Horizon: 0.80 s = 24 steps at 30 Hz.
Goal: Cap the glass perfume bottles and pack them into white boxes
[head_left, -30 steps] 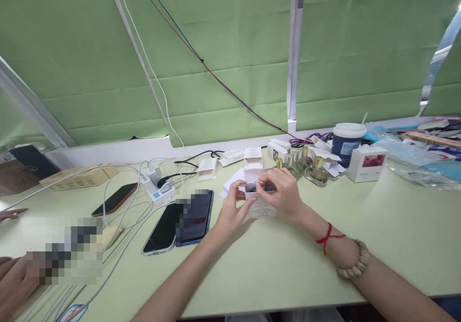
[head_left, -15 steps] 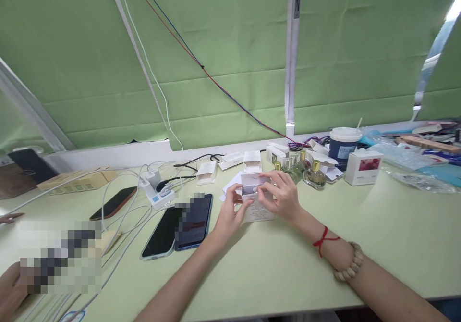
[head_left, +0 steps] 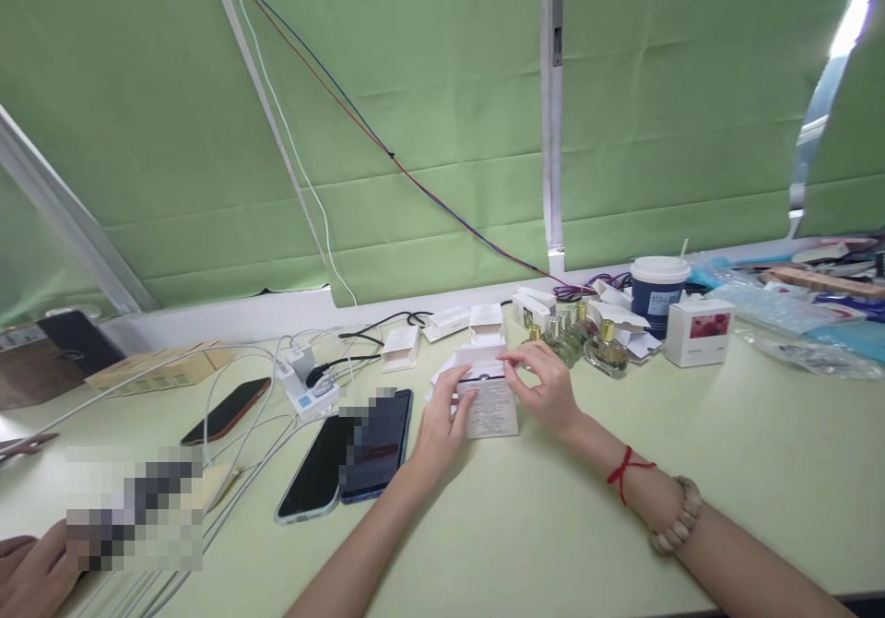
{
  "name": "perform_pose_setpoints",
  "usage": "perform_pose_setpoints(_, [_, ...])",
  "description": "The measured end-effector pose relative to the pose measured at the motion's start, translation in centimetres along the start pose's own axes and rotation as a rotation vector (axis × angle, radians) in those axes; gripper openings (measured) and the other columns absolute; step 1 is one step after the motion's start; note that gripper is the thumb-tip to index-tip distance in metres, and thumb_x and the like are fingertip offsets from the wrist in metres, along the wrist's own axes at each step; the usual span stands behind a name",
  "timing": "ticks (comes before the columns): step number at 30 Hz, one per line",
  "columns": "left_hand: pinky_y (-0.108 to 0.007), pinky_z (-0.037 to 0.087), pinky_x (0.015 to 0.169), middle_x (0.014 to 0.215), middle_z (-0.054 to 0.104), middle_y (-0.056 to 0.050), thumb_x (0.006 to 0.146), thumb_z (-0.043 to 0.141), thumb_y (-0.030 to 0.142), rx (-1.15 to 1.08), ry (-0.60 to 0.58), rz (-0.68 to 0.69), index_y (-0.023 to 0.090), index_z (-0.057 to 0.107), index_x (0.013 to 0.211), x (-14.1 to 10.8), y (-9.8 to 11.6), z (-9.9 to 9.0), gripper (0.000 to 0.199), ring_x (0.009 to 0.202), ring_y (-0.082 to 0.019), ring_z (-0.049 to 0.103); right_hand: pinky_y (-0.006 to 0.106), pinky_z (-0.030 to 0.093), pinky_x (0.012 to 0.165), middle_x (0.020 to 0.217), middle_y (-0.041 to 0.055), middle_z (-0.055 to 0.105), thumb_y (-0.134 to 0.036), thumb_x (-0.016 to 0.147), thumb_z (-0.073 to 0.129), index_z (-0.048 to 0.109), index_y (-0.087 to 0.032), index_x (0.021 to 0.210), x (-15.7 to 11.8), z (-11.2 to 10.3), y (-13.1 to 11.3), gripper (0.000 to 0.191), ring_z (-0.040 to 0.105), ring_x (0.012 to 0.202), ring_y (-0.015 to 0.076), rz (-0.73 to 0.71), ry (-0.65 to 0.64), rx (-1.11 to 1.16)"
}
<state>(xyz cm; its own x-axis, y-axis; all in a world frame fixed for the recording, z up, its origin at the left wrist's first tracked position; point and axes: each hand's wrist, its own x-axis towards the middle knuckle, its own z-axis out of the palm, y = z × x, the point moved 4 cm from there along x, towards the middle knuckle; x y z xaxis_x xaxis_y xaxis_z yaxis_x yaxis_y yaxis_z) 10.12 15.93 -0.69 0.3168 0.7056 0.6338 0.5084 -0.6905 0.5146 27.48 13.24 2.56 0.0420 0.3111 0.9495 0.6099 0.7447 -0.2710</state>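
A small white carton (head_left: 493, 417) with fine print on its front stands in front of me, its top flap raised. My left hand (head_left: 444, 422) is closed around the carton's left side, thumb on the front. With thumb and fingertips, my right hand (head_left: 546, 389) pinches the upper right edge near the flap; a red string and a beaded bracelet are on that wrist. Just beyond it are several small glass bottles with gold caps (head_left: 607, 350). Whatever is inside the carton is hidden.
Several white cartons (head_left: 399, 349) lie at the back. To the right are a lidded cup (head_left: 659, 293), a white box with a red picture (head_left: 700, 332) and plastic bags (head_left: 808, 346). Phones (head_left: 377, 443), a power strip (head_left: 308, 398) and cables lie left, near another person's hand (head_left: 41, 567).
My right hand has shifted from over the carton's opening to its upper right edge. The inner flaps, spread before, now lie lower at the opening. The view has tilted slightly.
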Motion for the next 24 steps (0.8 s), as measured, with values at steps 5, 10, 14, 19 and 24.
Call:
perform_pose_setpoints(5, [-0.028, 0.050, 0.077, 0.107, 0.054, -0.009, 0.095, 0.033, 0.033, 0.063, -0.057, -0.010, 0.021, 0.047, 0.124, 0.1, 0.5, 0.0, 0.034, 0.092, -0.015, 0.058, 0.032, 0.047, 0.069, 0.073, 0.0014, 0.064, -0.014, 0.082, 0.053, 0.063, -0.020, 0.086, -0.3, 0.2, -0.2, 0.012, 0.055, 0.075, 0.0171, -0.035, -0.026, 0.008])
perform_pose_setpoints(10, [-0.027, 0.052, 0.077, 0.134, 0.040, -0.013, 0.093, 0.041, 0.027, 0.163, 0.090, 0.119, 0.021, 0.055, 0.114, 0.2, 1.2, -0.5, 0.026, 0.104, -0.017, 0.057, 0.031, 0.050, 0.072, 0.084, 0.0046, 0.060, -0.014, 0.081, 0.057, 0.065, -0.020, 0.088, -0.5, 0.2, -0.2, 0.012, 0.057, 0.081, 0.0162, -0.050, 0.029, 0.051])
perform_pose_setpoints(14, [-0.030, 0.050, 0.088, 0.131, 0.047, -0.010, 0.091, 0.044, 0.016, 0.209, 0.174, 0.296, 0.023, 0.056, 0.114, 0.1, 1.7, -0.7, 0.027, 0.117, -0.018, 0.051, 0.033, 0.051, 0.077, 0.092, 0.0056, 0.055, -0.017, 0.083, 0.058, 0.063, -0.023, 0.097, -0.7, 0.3, -0.3, 0.015, 0.058, 0.086, 0.0161, -0.040, 0.042, 0.077])
perform_pose_setpoints(19, [-0.036, 0.045, 0.099, 0.117, 0.058, -0.006, 0.090, 0.046, 0.016, 0.177, 0.173, 0.326, 0.024, 0.056, 0.116, 0.1, 1.9, -0.7, 0.029, 0.115, -0.017, 0.053, 0.035, 0.049, 0.085, 0.103, 0.0074, 0.058, -0.015, 0.088, 0.050, 0.059, -0.022, 0.105, -0.9, 0.9, -0.7, 0.020, 0.058, 0.099, 0.0174, -0.047, -0.051, 0.093])
perform_pose_setpoints(24, [-0.038, 0.046, 0.098, 0.117, 0.057, -0.008, 0.090, 0.047, 0.018, 0.203, 0.166, 0.323, 0.022, 0.057, 0.113, 0.0, 2.1, -0.7, 0.025, 0.114, -0.018, 0.053, 0.034, 0.048, 0.087, 0.106, 0.0049, 0.063, -0.011, 0.091, 0.039, 0.053, -0.024, 0.118, -1.1, 1.5, -1.1, 0.033, 0.058, 0.103, 0.0161, -0.159, -0.127, 0.053])
